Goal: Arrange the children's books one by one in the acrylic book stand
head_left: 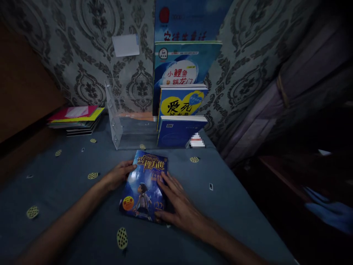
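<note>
A blue paperback book (143, 184) with gold Chinese lettering and a cartoon figure lies cover up on the cloth. My left hand (119, 175) is closed at its upper left edge; the fingers under the edge are hidden. On the right side of the cover rests my right hand (178, 200), its fingers stretched out and thumb apart. Just behind, a clear acrylic book rack (111, 117) holds books in stepped rows: a dark blue book (179, 132) in front, a blue and yellow book (179, 101), a teal book (187, 60) and a tall blue book (190, 20) at the back.
A stack of thin books (75, 117) with pink and yellow covers lies at the back left. The grey-blue tablecloth (82, 206) has yellow printed shapes. Patterned wallpaper (91, 81) rises behind, bearing a white card (125, 45). A tied curtain (264, 99) hangs past the table's right edge.
</note>
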`<action>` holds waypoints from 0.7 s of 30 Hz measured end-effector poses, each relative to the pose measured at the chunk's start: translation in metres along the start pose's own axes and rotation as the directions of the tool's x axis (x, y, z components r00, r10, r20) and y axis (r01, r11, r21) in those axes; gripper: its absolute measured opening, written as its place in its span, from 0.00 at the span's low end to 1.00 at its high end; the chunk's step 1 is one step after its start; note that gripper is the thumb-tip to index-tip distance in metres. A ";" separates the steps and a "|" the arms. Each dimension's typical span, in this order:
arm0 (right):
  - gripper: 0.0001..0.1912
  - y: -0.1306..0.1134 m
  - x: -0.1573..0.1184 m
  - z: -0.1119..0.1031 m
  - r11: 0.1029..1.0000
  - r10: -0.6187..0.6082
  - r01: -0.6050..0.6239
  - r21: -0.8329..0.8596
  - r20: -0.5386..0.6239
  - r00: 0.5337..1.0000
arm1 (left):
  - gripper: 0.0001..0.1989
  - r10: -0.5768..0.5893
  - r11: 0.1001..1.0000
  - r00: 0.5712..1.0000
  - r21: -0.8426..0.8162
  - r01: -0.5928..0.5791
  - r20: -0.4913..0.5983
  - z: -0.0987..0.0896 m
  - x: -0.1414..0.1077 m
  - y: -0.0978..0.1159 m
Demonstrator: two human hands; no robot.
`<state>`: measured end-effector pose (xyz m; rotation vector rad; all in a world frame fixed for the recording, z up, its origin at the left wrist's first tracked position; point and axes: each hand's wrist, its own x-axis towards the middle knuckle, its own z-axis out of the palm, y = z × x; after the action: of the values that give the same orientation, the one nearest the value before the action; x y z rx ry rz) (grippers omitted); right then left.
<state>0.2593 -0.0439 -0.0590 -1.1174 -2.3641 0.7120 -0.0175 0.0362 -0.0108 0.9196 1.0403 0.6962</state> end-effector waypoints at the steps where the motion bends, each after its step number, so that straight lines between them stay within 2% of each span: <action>1: 0.48 0.001 -0.001 0.000 1.000 0.003 -0.003 0.029 -0.013 1.000 | 0.26 -0.002 1.000 1.000 -0.025 0.003 0.022 0.003 -0.002 0.000; 4: 0.43 0.002 -0.001 -0.001 0.988 0.056 -0.043 0.148 -0.082 0.995 | 0.27 0.036 0.995 0.998 -0.097 -0.031 0.045 0.012 -0.007 0.002; 6: 0.42 0.004 0.001 -0.001 0.965 0.143 -0.103 0.242 -0.150 0.978 | 0.27 0.064 0.990 0.997 -0.131 -0.057 0.050 0.016 -0.010 0.003; 10: 0.48 0.007 0.009 -0.004 0.843 0.361 -0.195 0.501 -0.259 0.896 | 0.22 0.104 0.975 0.992 -0.204 -0.088 0.067 0.023 -0.013 0.004; 11: 0.48 0.007 0.011 -0.006 0.785 0.400 -0.195 0.588 -0.240 0.885 | 0.22 0.110 0.970 0.991 -0.224 -0.091 0.075 0.025 -0.014 0.003; 13: 0.42 0.005 0.014 -0.013 0.645 0.427 -0.199 0.737 -0.132 0.895 | 0.21 0.120 0.963 0.988 -0.254 -0.093 0.093 0.031 -0.014 0.002; 16: 0.31 -0.002 0.016 -0.028 0.473 0.413 -0.232 0.850 0.018 0.911 | 0.20 0.117 0.955 0.986 -0.284 -0.080 0.115 0.039 -0.012 0.001; 21: 0.27 -0.006 0.011 -0.045 0.288 0.473 -0.230 0.930 0.071 0.878 | 0.17 0.101 0.942 0.992 -0.328 -0.071 0.076 0.054 -0.002 0.001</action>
<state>0.2751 -0.0266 -0.0190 -1.0429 -1.0542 1.6950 0.0317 0.0193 0.0020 0.7049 0.7771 0.8614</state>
